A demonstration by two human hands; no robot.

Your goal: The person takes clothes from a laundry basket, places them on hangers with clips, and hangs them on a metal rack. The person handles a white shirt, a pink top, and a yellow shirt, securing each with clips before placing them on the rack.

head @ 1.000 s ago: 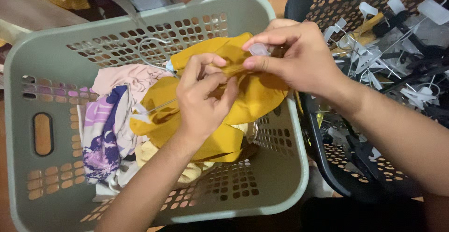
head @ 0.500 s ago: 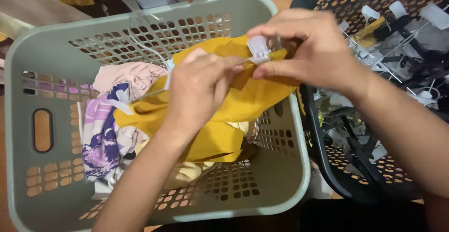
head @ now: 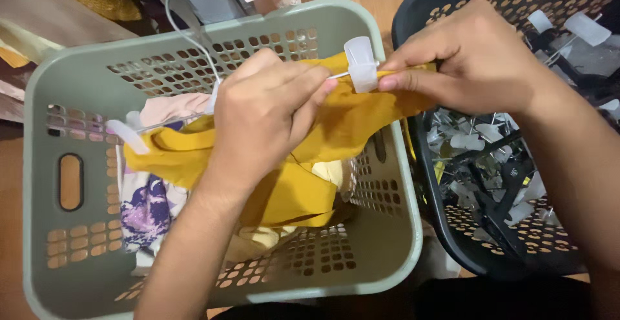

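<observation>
While I lean over a grey-green laundry basket [head: 387, 184] of mixed clothes, a dark basket [head: 445, 229] of spare hangers sits just right of it. Stretched above the first is a mustard garment [head: 361, 116], which I seem to be fastening onto a clip hanger [head: 187, 32]. Left hand [head: 265, 113] closes on cloth and wire; right hand [head: 471, 61] pinches the cloth's edge beside the white clip [head: 360, 65]. Seating the edge in the clip looks next. Both rims crowd close below; room lies upward.
</observation>
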